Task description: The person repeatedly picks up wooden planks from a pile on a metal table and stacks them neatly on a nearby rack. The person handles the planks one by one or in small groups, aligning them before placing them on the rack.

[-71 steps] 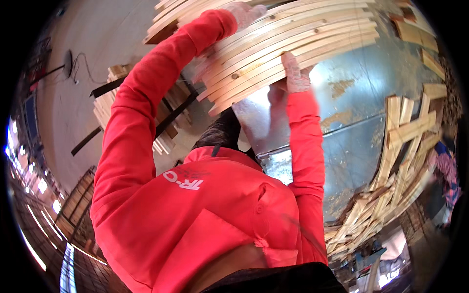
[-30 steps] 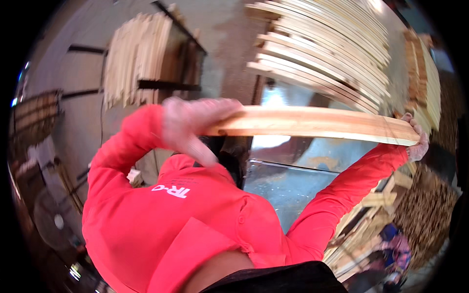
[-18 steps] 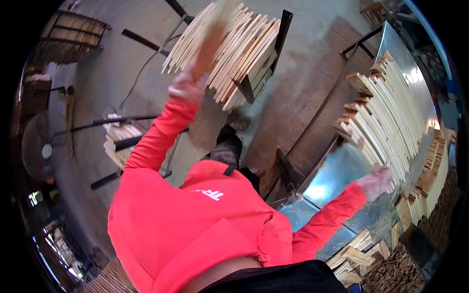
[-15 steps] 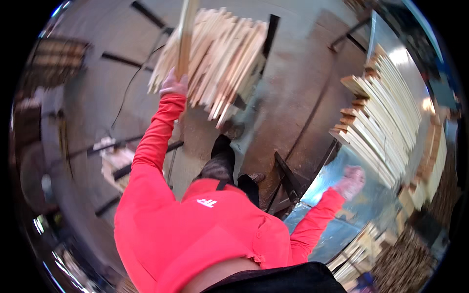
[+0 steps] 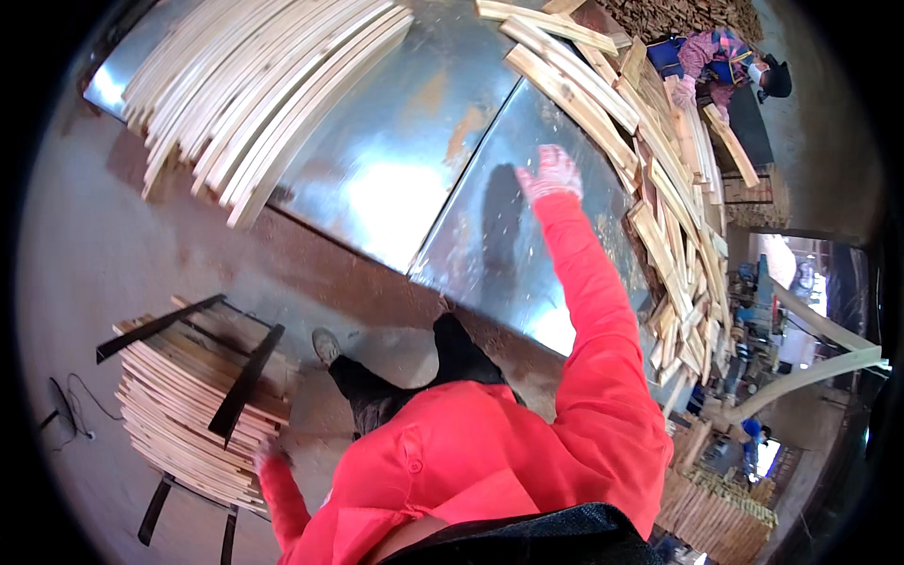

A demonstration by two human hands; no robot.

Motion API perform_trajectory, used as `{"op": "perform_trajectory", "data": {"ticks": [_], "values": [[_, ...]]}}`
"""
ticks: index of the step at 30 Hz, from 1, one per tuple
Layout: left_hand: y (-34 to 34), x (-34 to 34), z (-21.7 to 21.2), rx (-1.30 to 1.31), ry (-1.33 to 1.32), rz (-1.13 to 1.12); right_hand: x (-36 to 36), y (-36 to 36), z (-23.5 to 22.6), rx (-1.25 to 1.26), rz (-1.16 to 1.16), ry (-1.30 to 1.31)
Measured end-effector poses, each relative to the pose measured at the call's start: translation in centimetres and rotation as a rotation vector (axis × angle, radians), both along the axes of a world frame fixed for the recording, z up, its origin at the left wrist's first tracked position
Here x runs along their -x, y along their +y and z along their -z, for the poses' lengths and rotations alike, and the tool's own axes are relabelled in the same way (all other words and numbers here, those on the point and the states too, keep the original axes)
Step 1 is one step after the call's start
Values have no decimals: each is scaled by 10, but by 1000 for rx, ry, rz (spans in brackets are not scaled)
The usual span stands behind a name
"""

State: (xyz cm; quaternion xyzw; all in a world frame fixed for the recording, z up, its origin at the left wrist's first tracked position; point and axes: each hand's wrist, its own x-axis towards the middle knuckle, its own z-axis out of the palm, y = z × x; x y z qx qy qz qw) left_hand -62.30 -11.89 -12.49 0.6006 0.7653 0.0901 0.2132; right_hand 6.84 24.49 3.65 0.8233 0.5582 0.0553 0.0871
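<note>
My right hand [image 5: 551, 172], in a pale glove, is stretched out over the shiny metal table [image 5: 395, 179] with fingers spread and nothing in it. It is close to a loose pile of wooden slats [image 5: 659, 198] along the table's right side. My left hand [image 5: 270, 454] is low at my left, touching the near edge of a stack of slats [image 5: 184, 410] on a black metal rack [image 5: 247, 381]. Its fingers are partly hidden, so its grip is unclear.
A second fan of long slats [image 5: 254, 85] lies on the table's upper left. A co-worker [image 5: 725, 56] in a patterned shirt handles slats at the top right. More wood is stacked at the lower right [image 5: 720, 508]. A cable [image 5: 66, 414] lies on the concrete floor at the left.
My left hand has come down from overhead, where it held a slat, to the rack stack. My right hand has risen toward the table's slat pile. The view has swung round.
</note>
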Motion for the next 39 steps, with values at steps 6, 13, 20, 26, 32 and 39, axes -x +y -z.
{"op": "perform_trajectory", "data": {"ticks": [6, 13, 20, 26, 32, 39], "values": [[97, -283, -152, 743, -237, 26, -231, 99, -3, 203, 33, -124], [238, -532, -155, 305, -687, 0, -339, 255, 15, 99, -246, -120], [324, -616, -131, 211, -621, 268, -394, 283, 33, 296, -22, 274], [490, -677, -115, -76, -887, 62, -351, 192, 15, 429, -251, 499], [530, -682, -75, -112, -629, 107, -315, 123, -27, 908, -279, 556], [661, -759, -106, -537, -454, 552, -439, 293, -38, -196, 167, 388]]}}
